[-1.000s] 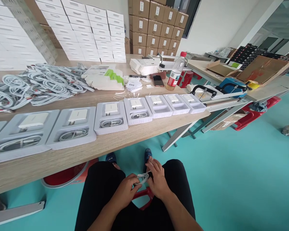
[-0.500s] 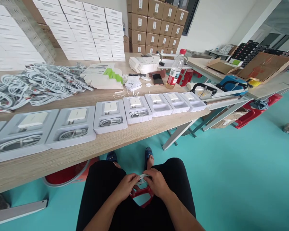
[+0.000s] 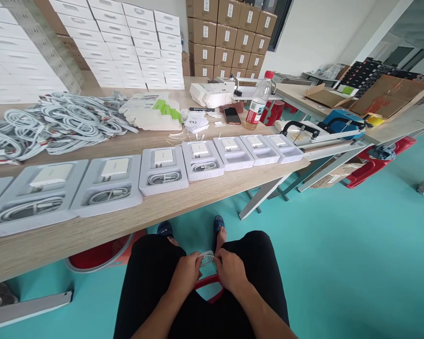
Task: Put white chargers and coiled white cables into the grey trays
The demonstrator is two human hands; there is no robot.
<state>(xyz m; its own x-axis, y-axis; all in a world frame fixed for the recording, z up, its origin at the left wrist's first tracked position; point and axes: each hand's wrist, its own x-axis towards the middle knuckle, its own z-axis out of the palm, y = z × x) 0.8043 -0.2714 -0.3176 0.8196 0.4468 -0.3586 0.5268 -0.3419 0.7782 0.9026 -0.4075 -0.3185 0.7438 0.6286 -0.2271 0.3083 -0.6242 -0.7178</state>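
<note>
Between my knees, a coiled white cable (image 3: 207, 257) is stretched between both hands. My left hand (image 3: 187, 270) is closed on the coil's left side. At its right side, my right hand (image 3: 229, 267) pinches the cable. On the table ahead stands a row of white trays, each with a white charger (image 3: 115, 167) in its upper recess. Nearer trays, such as this tray (image 3: 141, 190), also hold a coiled cable (image 3: 164, 177) in the lower recess. The lower recesses of the three trays at the right, including the end tray (image 3: 291, 154), show no cable.
A heap of coiled cables (image 3: 67, 122) lies at the table's left. Behind the row are flat white sleeves (image 3: 151, 115), paper cards (image 3: 197, 122), a phone (image 3: 232, 115) and a bottle (image 3: 257, 103). White boxes (image 3: 116, 47) are stacked behind. A red bucket (image 3: 102, 256) stands under the table.
My hands have turned and moved slightly apart, so more of the cable coil shows between them. The trays and the other things on the table have stayed in place.
</note>
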